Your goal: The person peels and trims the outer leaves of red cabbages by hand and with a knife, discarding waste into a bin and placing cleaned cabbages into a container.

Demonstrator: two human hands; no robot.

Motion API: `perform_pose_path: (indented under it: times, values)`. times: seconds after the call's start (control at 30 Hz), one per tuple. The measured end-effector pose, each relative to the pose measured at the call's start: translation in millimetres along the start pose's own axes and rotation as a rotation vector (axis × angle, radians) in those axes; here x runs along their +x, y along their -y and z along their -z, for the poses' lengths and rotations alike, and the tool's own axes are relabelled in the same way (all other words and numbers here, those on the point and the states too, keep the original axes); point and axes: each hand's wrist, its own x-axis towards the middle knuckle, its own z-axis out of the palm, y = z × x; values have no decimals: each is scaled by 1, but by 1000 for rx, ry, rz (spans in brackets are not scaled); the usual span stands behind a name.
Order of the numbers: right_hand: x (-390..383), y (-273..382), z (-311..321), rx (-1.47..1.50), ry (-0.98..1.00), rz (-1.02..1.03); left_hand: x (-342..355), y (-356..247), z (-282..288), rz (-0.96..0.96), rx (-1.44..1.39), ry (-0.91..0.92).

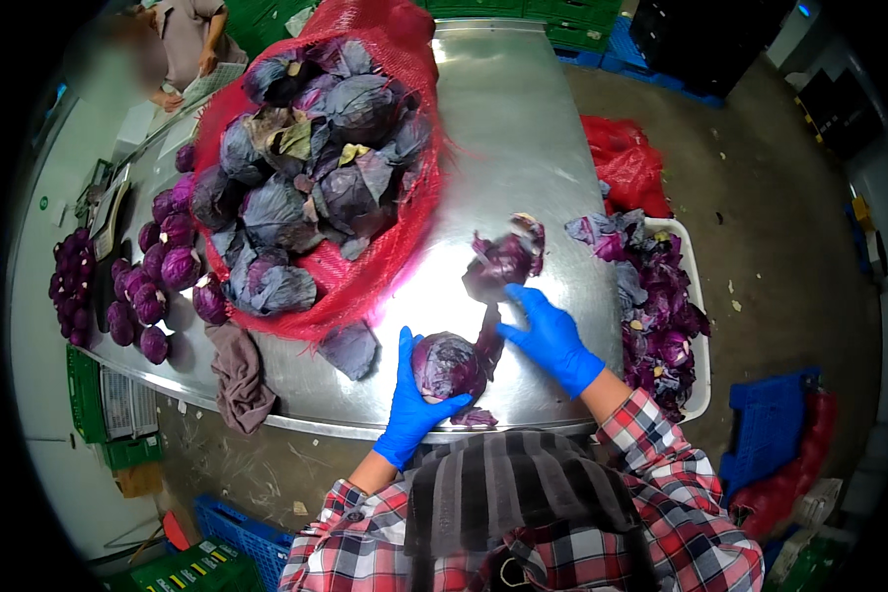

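Note:
A red cabbage (446, 366) rests near the front edge of the steel table, and my left hand (414, 403) in a blue glove is wrapped round it from the left and below. My right hand (555, 338), gloved the same way, is apart from the cabbage with its fingers spread and nothing visible in them. Just beyond its fingertips are loose purple leaves (500, 266), partly blurred. A dark leaf strip (488, 340) lies between the cabbage and my right hand, and a small leaf scrap (475, 418) is by the table edge.
A red mesh sack (419, 227) of untrimmed red cabbages lies open on the steel table (508, 109). Trimmed cabbages (148, 301) sit at left near a cloth (239, 380). A white bin (699, 360) of leaves stands right. Another person (192, 39) is at far left.

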Motion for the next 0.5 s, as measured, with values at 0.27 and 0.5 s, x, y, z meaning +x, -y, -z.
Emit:
perform_pose_path:
  times: [0.27,0.5]
  values:
    - [-28,35,7,47,351,50,10,-16,-11,-96,244,177]
    - [-24,-7,-5,434,213,-103,18,-23,2,-58,306,344]
